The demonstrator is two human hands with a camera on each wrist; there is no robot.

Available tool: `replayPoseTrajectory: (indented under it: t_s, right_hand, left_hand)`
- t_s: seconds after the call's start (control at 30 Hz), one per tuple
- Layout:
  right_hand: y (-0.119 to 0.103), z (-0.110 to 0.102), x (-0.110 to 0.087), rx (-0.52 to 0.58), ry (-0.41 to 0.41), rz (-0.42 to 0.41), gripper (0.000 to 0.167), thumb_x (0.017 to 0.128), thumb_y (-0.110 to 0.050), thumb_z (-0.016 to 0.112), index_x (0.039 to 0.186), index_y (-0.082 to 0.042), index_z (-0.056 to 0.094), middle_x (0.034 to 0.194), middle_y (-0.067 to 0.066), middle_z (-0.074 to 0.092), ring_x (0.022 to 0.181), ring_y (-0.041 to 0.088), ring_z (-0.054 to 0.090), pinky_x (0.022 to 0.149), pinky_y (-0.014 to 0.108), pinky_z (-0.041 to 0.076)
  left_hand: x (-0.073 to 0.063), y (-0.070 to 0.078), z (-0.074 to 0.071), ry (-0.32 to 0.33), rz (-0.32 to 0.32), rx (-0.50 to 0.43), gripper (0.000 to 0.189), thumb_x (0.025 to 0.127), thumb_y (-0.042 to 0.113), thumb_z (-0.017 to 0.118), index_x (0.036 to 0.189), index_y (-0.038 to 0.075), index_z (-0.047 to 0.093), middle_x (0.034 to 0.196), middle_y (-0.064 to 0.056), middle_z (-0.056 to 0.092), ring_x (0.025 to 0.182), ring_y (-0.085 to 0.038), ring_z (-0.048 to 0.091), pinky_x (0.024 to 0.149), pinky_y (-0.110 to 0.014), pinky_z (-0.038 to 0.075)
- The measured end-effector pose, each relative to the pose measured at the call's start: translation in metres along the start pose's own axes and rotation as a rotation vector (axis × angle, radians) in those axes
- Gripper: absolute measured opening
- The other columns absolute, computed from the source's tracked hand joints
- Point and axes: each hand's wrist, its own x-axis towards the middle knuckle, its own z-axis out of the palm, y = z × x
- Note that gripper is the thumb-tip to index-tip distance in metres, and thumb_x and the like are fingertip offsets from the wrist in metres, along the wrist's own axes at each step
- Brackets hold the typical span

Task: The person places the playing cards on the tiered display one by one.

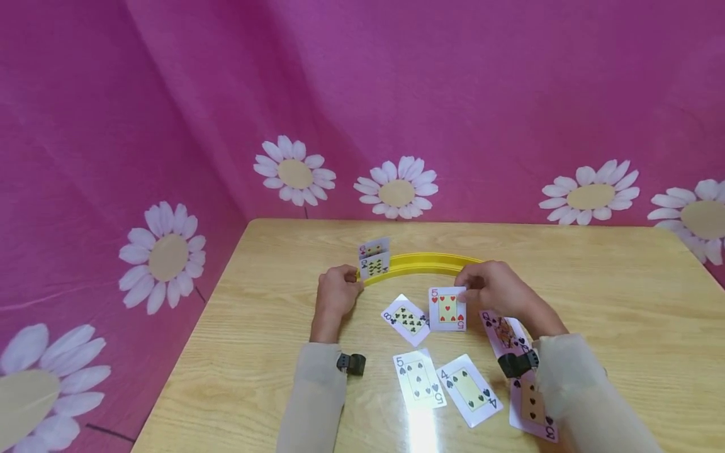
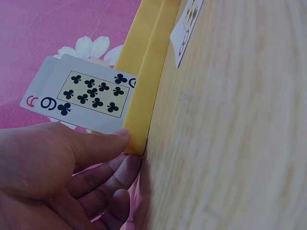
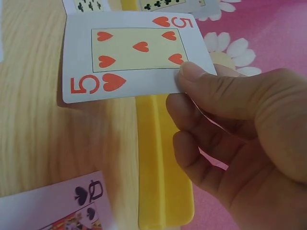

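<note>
My left hand (image 1: pixel 337 292) pinches the left end of a curved yellow card holder (image 1: pixel 430 262), thumb against its front. A nine of clubs (image 2: pixel 91 93) stands in the holder beside the thumb, mostly covering a red-marked card (image 2: pixel 34 101) behind it. With thumb and fingers, my right hand (image 1: pixel 494 286) holds the five of hearts (image 3: pixel 139 47) by an edge, face up, near the right part of the holder. On the table below it lies the eight of clubs (image 1: pixel 404 319), its corner overlapped by the five in the head view.
Nearer the front lie a five of spades (image 1: pixel 419 380) and a four of spades (image 1: pixel 469 390). The queen of spades (image 1: pixel 498 327) and three of spades (image 1: pixel 531 409) are partly under the right forearm. A pink flowered cloth (image 1: pixel 362 94) hangs behind the wooden table (image 1: pixel 255 377).
</note>
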Motion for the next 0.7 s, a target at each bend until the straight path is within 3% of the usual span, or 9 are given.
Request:
replayPoseTrajectory:
  t_s: [0.4,0.7]
  right_hand:
    - [-0.007,-0.008,0.017,-0.017,0.088,-0.076,0.013,0.085,0.006,0.075,0.089,-0.005,0.071,0.082,0.002,0.066,0.075,0.021,0.058,0.069,0.034,0.053]
    - [-0.011,-0.012,0.036,-0.032,0.157,-0.088,0.012,0.085,0.007,0.075,0.087,-0.004,0.071,0.081,0.005,0.068,0.074,0.023,0.060,0.066,0.034,0.051]
  left_hand:
    - [0.000,0.000,0.001,0.017,0.006,0.015,0.031,0.087,0.006,0.078,0.118,0.004,0.072,0.099,-0.007,0.070,0.090,-0.019,0.062,0.082,-0.037,0.052]
    - [0.000,-0.001,0.001,0.024,0.021,0.019,0.031,0.086,0.006,0.079,0.117,0.004,0.073,0.099,-0.008,0.071,0.090,-0.019,0.063,0.082,-0.036,0.052]
